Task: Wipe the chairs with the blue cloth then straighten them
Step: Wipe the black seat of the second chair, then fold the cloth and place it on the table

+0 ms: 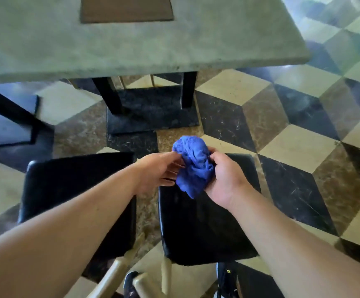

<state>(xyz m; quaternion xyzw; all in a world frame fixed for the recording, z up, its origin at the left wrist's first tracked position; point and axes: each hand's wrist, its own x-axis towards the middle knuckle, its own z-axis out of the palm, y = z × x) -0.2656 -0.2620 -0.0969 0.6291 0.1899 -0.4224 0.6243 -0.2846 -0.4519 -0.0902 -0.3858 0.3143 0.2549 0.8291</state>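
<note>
Below the grey table (144,50), two black-seated chairs stand side by side: the left chair (67,190) and the right chair (200,229). One blue cloth (193,166), bunched up, hangs in the air above the right chair's front edge. The right hand (225,179) clutches it, fingers curled around its right side; the left hand (159,171) pinches its left edge with loosely spread fingertips.

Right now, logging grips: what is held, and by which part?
The bunched blue cloth: right hand grips its right side, left hand fingers pinch its left edge.
</note>
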